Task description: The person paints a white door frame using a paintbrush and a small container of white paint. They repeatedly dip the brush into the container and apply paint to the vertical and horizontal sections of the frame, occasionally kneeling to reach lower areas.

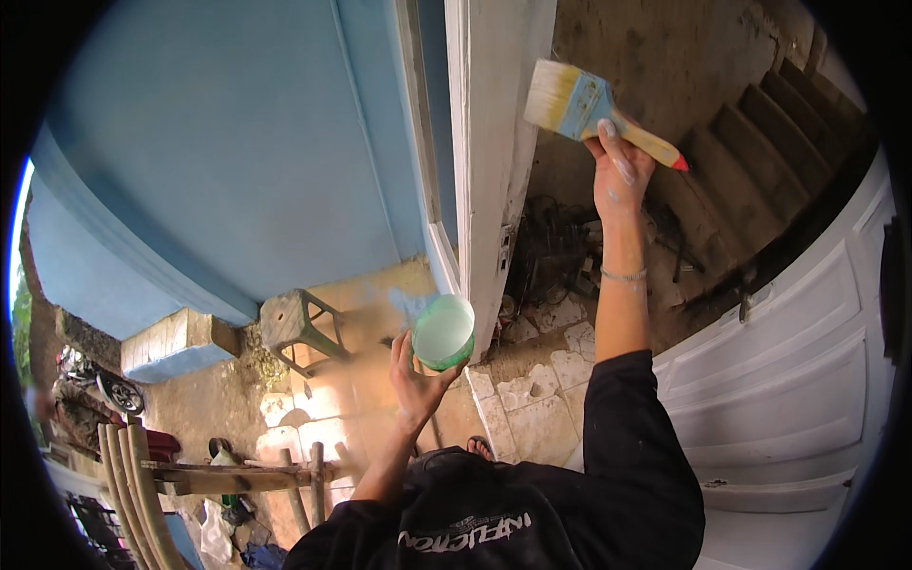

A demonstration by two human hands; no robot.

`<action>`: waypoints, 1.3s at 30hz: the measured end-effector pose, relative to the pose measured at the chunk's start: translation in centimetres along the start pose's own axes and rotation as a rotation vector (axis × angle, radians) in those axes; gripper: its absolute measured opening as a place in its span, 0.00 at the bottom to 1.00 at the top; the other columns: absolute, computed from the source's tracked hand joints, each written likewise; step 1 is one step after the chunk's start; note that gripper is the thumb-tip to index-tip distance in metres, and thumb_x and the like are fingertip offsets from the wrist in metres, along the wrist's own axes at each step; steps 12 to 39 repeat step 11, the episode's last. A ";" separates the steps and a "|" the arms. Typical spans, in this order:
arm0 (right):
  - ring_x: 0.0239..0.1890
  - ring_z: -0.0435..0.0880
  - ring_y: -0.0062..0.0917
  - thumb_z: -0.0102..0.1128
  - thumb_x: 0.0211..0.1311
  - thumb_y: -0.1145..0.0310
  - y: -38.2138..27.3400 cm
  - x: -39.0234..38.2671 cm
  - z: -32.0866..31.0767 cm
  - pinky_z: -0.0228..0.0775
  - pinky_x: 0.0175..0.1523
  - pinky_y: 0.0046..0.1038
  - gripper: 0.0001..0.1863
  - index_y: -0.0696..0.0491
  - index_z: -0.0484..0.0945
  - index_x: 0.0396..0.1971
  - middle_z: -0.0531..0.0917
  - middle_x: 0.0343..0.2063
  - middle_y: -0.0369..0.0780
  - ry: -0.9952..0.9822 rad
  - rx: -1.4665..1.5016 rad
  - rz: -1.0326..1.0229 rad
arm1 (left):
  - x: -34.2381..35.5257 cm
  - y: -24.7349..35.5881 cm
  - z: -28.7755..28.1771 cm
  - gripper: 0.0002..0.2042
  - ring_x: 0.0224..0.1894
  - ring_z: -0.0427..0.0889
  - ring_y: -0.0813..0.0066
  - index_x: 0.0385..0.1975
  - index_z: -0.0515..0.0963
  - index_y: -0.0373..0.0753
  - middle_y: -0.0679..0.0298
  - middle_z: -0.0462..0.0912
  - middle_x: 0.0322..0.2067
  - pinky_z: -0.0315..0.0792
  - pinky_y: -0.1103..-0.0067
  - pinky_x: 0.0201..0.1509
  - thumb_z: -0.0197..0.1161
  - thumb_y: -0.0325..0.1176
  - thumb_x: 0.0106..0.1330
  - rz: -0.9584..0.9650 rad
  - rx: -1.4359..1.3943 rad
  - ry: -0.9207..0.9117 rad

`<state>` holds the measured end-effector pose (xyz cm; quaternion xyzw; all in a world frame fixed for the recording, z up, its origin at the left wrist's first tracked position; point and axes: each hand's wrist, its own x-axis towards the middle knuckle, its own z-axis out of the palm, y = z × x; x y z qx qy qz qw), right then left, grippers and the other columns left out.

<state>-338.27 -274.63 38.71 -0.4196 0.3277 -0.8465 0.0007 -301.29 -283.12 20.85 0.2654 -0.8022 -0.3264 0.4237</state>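
Observation:
Raised high at the upper right, my right hand [622,163] is closed around the wooden handle of a wide paintbrush [586,103]. Its pale bristles point left toward the edge of a white door frame [503,142], and I cannot tell whether they touch it. Whitish paint smears mark my fingers and wrist. Lower, near the middle, my left hand [423,380] grips a green cup [443,332] from the side. Pale whitish-green paint shows inside the cup's round mouth.
A blue wall [237,142] spans the left, with a plastic stool [302,323] below it. Behind the frame stand dark stairs [760,142] and clutter. A white panelled door [788,361] hangs open at right. A bamboo structure [218,478] stands lower left, near a parked motorcycle [119,391].

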 end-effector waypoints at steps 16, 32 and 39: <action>0.49 0.83 0.22 0.72 0.62 0.73 6.8 -16.2 -7.8 0.75 0.58 0.26 0.20 0.64 0.79 0.52 0.84 0.47 0.42 0.154 -0.452 0.099 | -0.5 -1.3 -0.1 0.39 0.57 0.79 0.50 0.56 0.75 0.28 0.47 0.77 0.55 0.75 0.64 0.60 0.84 0.39 0.43 -0.097 -0.002 -0.060; 0.49 0.83 0.22 0.72 0.62 0.73 6.8 -16.2 -7.8 0.75 0.58 0.26 0.20 0.64 0.79 0.52 0.84 0.47 0.42 0.154 -0.452 0.099 | -0.5 -1.3 -0.1 0.39 0.57 0.79 0.50 0.56 0.75 0.28 0.47 0.77 0.55 0.75 0.64 0.60 0.84 0.39 0.43 -0.097 -0.002 -0.060; 0.49 0.83 0.22 0.72 0.62 0.73 6.8 -16.2 -7.8 0.75 0.58 0.26 0.20 0.64 0.79 0.52 0.84 0.47 0.42 0.154 -0.452 0.099 | -0.5 -1.3 -0.1 0.39 0.57 0.79 0.50 0.56 0.75 0.28 0.47 0.77 0.55 0.75 0.64 0.60 0.84 0.39 0.43 -0.097 -0.002 -0.060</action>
